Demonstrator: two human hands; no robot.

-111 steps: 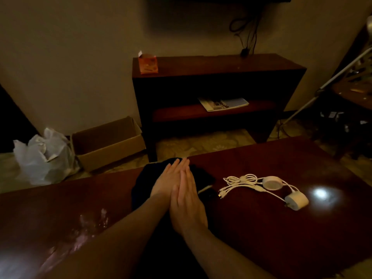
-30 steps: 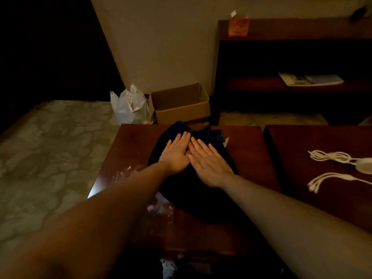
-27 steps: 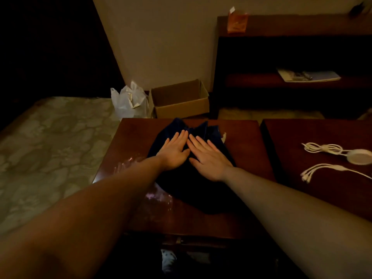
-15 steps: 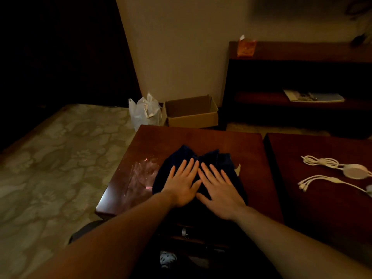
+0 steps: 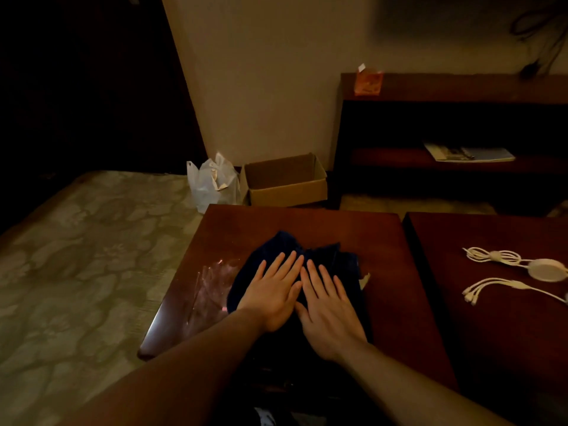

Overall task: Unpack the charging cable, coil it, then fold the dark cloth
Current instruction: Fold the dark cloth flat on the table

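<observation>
Cloth: the dark cloth [image 5: 325,259] lies bunched on the near half of the left table [image 5: 276,222]; its near end runs past the front edge into shadow.
Left hand: the left hand [image 5: 273,298] lies palm-down on the left part of the cloth, fingers straight and close together, pressing the fabric flat.
Right hand: the right hand [image 5: 330,312] lies palm-down just beside it on the middle of the cloth, fingers straight and slightly fanned.
Hand spacing: side by side; whether the left thumb touches the right index finger cannot be told.
Tag: a small pale tag [image 5: 365,279] shows at the cloth's right edge.
Cable: the white charging cable [image 5: 491,256] lies on the right table [image 5: 491,333], well apart from the cloth, with one stretch looped into a loose coil, a round puck [image 5: 547,269] in line and a multi-tip end nearer the viewer.
Floor items: a white plastic bag [image 5: 212,182] and an open cardboard box [image 5: 285,182] stand side by side beyond the left table.
Shelf unit: the dark wooden shelf unit [image 5: 461,87] carries an orange packet [image 5: 368,83] on top and a booklet [image 5: 470,153] on its lower shelf.
</observation>
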